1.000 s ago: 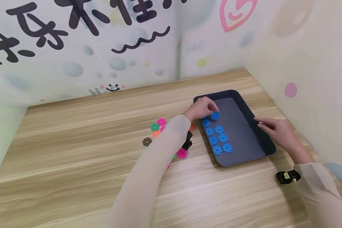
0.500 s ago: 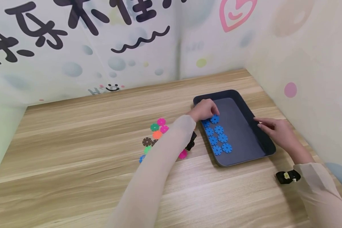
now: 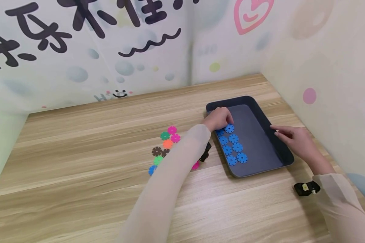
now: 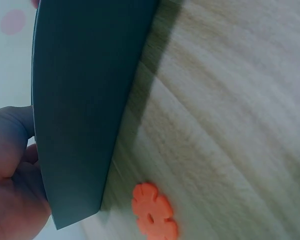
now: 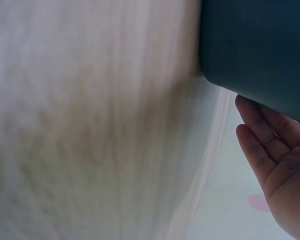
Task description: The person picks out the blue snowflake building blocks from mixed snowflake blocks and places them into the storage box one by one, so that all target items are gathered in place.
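Note:
My left hand [image 3: 216,118] reaches over the far left side of a dark grey rectangular tray [image 3: 257,135]. Its fingertips hold the far edge of a notched blue snowflake disc [image 3: 229,128] on the tray floor. Several more blue discs [image 3: 237,147] lie in two rows along the tray's left side, some partly under the hand. In the left wrist view the tray wall [image 4: 85,100] hides the fingertips. My right hand [image 3: 299,141] touches the tray's right rim with fingertips and thumb; in the right wrist view its fingers [image 5: 257,150] lie straight against the outside.
Left of the tray, loose snowflake discs in several colours lie on the wooden table [image 3: 79,152], among them pink [image 3: 172,130], green [image 3: 165,136] and brown [image 3: 156,151] ones, partly covered by the left sleeve. A patterned wall [image 3: 331,67] stands close on the right.
My left hand has lowered the blue disc onto the tray floor and slid it slightly nearer the other discs. The left forearm has shifted right, uncovering more loose discs. My right hand stays put.

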`<action>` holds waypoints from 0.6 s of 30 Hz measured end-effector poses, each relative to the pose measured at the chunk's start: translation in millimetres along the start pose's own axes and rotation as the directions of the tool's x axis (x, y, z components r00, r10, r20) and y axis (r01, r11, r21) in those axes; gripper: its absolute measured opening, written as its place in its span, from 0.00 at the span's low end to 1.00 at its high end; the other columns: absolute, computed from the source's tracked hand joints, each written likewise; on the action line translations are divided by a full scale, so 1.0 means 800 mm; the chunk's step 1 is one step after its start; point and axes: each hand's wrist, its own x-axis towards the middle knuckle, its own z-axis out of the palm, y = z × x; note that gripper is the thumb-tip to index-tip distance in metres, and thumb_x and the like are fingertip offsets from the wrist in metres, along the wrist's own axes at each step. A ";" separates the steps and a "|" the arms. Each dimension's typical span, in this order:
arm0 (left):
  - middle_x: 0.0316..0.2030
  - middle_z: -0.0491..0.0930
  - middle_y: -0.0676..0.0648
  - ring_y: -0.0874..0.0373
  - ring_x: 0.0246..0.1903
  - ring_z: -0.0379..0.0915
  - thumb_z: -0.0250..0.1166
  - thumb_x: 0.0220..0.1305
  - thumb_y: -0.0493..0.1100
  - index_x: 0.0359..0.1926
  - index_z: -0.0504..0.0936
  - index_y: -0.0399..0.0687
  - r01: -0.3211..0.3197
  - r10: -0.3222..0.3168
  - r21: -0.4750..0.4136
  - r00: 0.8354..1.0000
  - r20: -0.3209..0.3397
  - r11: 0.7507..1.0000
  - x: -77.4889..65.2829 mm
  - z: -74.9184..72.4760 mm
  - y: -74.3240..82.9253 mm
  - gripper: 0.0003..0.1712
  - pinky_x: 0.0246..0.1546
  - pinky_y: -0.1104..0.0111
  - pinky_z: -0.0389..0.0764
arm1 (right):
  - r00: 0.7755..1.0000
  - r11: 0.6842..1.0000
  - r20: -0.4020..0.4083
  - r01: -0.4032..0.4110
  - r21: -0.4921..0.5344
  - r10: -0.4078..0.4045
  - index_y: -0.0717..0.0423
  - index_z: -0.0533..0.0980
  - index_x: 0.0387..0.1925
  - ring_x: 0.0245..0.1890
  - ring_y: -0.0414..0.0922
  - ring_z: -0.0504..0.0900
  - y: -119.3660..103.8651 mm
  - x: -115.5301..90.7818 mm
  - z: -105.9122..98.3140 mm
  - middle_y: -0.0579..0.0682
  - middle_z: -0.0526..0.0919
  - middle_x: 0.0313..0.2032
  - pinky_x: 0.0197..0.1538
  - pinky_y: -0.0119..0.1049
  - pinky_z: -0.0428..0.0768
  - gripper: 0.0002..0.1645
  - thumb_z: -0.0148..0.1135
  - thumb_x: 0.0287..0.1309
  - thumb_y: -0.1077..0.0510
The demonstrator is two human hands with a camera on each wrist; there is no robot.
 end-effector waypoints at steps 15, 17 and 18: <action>0.42 0.80 0.52 0.64 0.39 0.71 0.57 0.62 0.34 0.42 0.84 0.47 -0.021 0.022 0.025 1.000 -0.020 0.999 0.000 0.005 -0.003 0.12 0.39 0.78 0.71 | 1.000 1.000 0.001 -0.002 -0.002 0.002 0.65 0.78 0.47 0.28 0.22 0.69 0.002 0.000 0.000 0.65 0.81 0.39 0.28 0.15 0.67 0.15 0.59 0.56 0.66; 0.41 0.81 0.51 0.64 0.38 0.71 0.57 0.62 0.34 0.42 0.84 0.46 -0.031 0.031 0.016 0.999 -0.030 0.999 0.000 0.006 -0.005 0.11 0.38 0.78 0.71 | 1.000 1.000 0.001 -0.001 0.002 0.001 0.65 0.78 0.47 0.29 0.20 0.68 0.003 0.000 0.000 0.65 0.81 0.39 0.29 0.15 0.67 0.15 0.59 0.56 0.66; 0.41 0.80 0.51 0.64 0.37 0.71 0.57 0.62 0.35 0.41 0.84 0.46 -0.037 0.038 0.008 0.999 -0.036 0.999 0.000 0.006 -0.006 0.11 0.38 0.78 0.71 | 1.000 1.000 0.002 -0.001 0.004 0.001 0.65 0.78 0.47 0.29 0.19 0.68 0.003 0.000 0.000 0.65 0.81 0.39 0.29 0.15 0.66 0.15 0.59 0.56 0.66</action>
